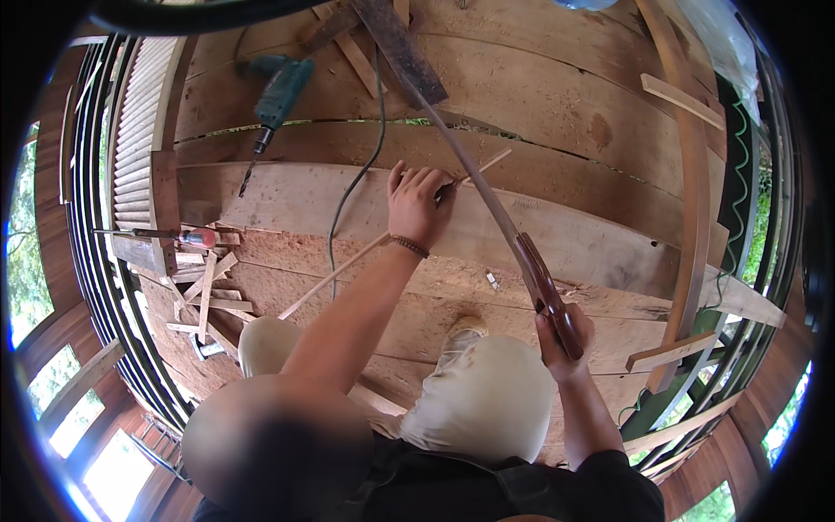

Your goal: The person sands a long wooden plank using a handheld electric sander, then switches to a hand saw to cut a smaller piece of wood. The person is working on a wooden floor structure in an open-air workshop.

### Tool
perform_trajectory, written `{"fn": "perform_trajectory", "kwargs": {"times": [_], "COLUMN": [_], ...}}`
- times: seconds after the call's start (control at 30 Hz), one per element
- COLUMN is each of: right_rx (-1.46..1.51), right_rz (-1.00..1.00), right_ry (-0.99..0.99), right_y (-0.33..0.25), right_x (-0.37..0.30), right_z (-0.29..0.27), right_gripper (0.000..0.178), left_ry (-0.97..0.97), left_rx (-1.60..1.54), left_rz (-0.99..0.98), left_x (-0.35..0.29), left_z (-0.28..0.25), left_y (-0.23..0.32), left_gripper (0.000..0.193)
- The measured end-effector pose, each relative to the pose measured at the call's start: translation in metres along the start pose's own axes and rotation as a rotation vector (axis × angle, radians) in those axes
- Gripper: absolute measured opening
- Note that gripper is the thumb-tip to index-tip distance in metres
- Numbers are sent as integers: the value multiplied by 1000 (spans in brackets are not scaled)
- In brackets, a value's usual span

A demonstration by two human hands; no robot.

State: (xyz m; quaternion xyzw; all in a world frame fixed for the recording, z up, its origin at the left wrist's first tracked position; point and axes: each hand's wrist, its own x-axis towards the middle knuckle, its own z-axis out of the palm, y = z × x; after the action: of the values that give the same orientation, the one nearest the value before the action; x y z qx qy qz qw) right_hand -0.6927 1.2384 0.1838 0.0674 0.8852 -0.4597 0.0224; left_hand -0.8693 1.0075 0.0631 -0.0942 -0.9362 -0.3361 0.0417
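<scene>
My right hand (564, 344) is closed around the polished brown wooden handle (544, 278) of what looks like a handsaw, seen nearly edge-on. Its long narrow blade (474, 170) slants up to the far left. My left hand (421, 207) grips a thin wooden strip (335, 277) over a long raised plank (591, 244). The strip's far end sticks out past my fingers and meets the blade there; whether it is cut into cannot be made out.
A green power drill (283, 91) with a long bit lies at the far left, near a dark cable (357, 178). A red-handled screwdriver (198, 237) rests above wood offcuts (207, 296). Wooden battens (687, 200) stand along the right. Sawdust covers the boards near my knees.
</scene>
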Motion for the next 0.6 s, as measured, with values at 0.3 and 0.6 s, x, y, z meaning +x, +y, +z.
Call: {"fn": "perform_trajectory", "kwargs": {"times": [0.3,0.6], "right_rx": [-14,-4], "right_rz": [-4,-65], "right_ry": [-74,-110], "right_y": [-13,-23], "right_x": [-13,-3], "right_z": [-19,-18], "right_gripper": [19,17], "left_ry": [2,-44], "left_rx": [-6,41], "left_rz": [-17,-20], "left_x": [5,3], "left_z": [-1,0], "left_y": [4,2], "left_gripper": [6,8]}}
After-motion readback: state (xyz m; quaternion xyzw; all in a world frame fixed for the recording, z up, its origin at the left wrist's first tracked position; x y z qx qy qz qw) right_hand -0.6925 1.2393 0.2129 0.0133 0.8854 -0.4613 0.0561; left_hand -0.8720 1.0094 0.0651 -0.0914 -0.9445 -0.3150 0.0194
